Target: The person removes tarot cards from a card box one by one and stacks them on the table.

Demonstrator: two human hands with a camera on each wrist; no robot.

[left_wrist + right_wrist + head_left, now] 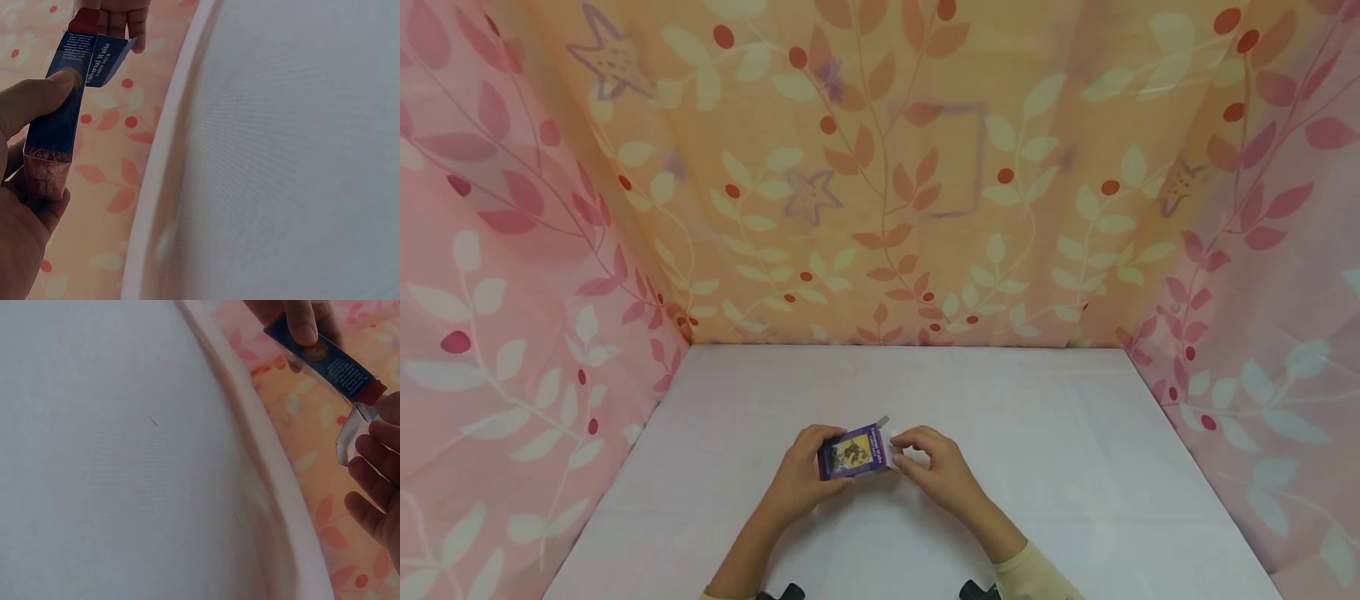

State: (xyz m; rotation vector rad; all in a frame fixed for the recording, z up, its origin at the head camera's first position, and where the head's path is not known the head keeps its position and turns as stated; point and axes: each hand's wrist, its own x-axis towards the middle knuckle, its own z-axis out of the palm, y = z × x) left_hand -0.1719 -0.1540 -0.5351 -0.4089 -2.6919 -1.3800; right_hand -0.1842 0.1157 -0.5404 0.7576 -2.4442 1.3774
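The tarot deck box [852, 452] was up in the person's left hand [805, 469], above the near middle of the table, with its open end toward the right. It slanted in the head view, the right end a little higher, and showed a yellow picture panel on a purple-blue face. The title flap [112, 59] stood out from the open end — "Universal Waite Tarot Deck" could be read on it — and a small red flap [372, 392] stuck out beside it. Crinkled clear film [47, 172] covered the opposite, reddish end.

The left hand held the box firmly between thumb and fingers, across its narrow sides. The right hand [936, 468] was at the open end, thumb and forefinger bent and narrow-set, the other fingers loosely spread; whether the tips pinched a flap, I could not tell.

Around them lay the white table [1037, 433], with a pale sleeve [1037, 575] on the right forearm. Behind rose an orange leaf-print curtain [880, 242] bearing purple star outlines [814, 196] — pink leafy cloth [467, 275] hung at both sides.
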